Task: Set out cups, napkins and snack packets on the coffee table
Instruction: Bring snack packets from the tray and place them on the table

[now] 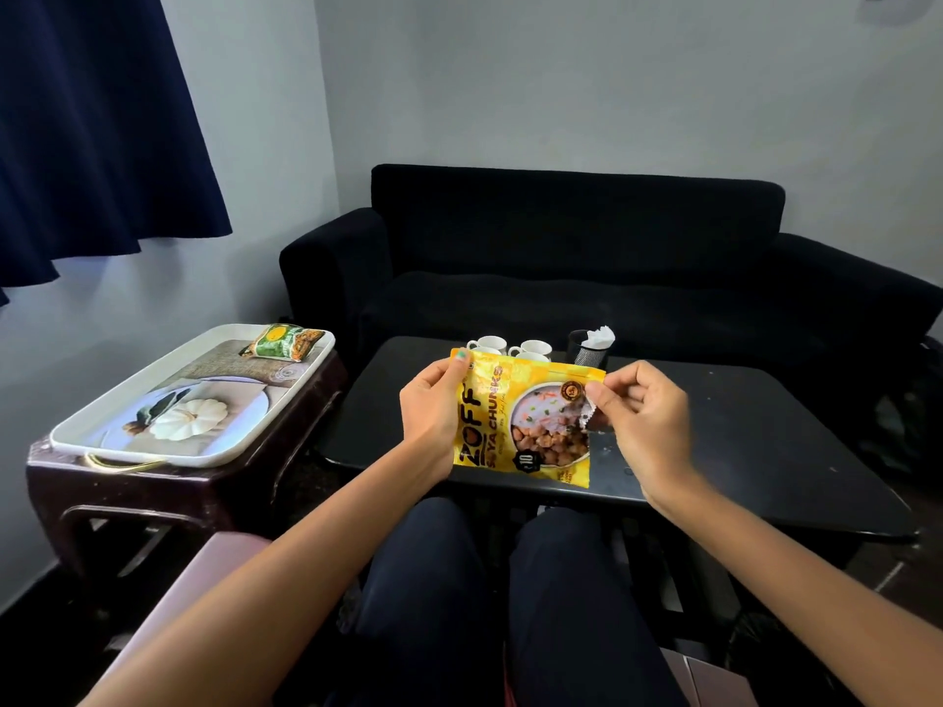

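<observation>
1. The yellow snack packet point(520, 415) is held in the air above the near edge of the black coffee table point(740, 441), over the seated person's knees. It is turned sideways, so its dark lettering "ZOFF" and "SOYA CHUNKS" runs bottom to top. The front carries a round picture of brown chunks and rice, and a small dark round badge.
2. The left hand point(433, 410) grips the packet's left edge, thumb on the front near the upper corner, fingers behind.
3. The right hand point(643, 415) pinches the packet's right edge between thumb and curled fingers. At that point the foil is parted and a silvery inner strip shows.
4. Three white cups point(510, 347) stand close together at the table's far side, just behind the packet.
5. A black mesh holder point(587, 349) with white napkins point(601, 336) stands just right of the cups.
6. A second, green-and-yellow packet point(283, 341) lies at the far end of a white tray point(102, 441) on the dark side table point(168, 492) to the left.
7. A black sofa point(576, 247) stands beyond the coffee table.
</observation>
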